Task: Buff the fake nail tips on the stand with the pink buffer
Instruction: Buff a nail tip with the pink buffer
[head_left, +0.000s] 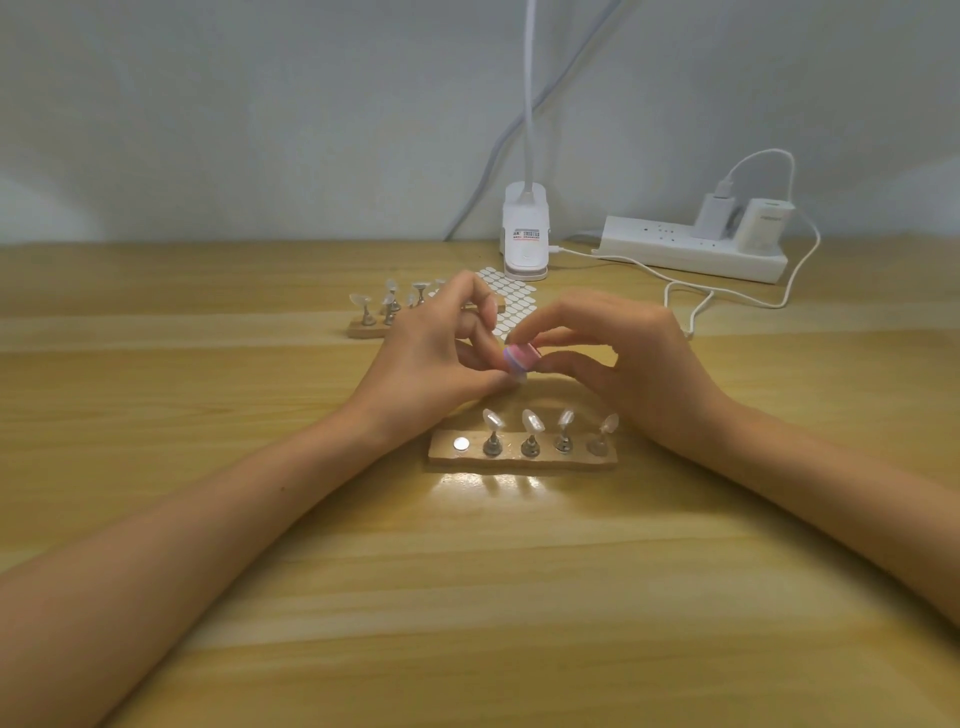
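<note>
A wooden stand (522, 458) lies near me on the table with several metal holders carrying clear nail tips (531, 420); its leftmost magnet spot (461, 444) is bare. Just behind the stand, my right hand (623, 364) pinches the pink buffer (521, 357) between thumb and fingers. My left hand (431, 358) pinches a small nail tip holder (516, 382) under the buffer's end; the tip is mostly hidden by fingers and buffer.
A second wooden stand (366, 328) with nail tips sits farther back left, beside a sheet of white adhesive tabs (511, 304). A white clip lamp base (525, 234), a power strip (691, 254) with chargers and a white cable (696, 301) lie at the back.
</note>
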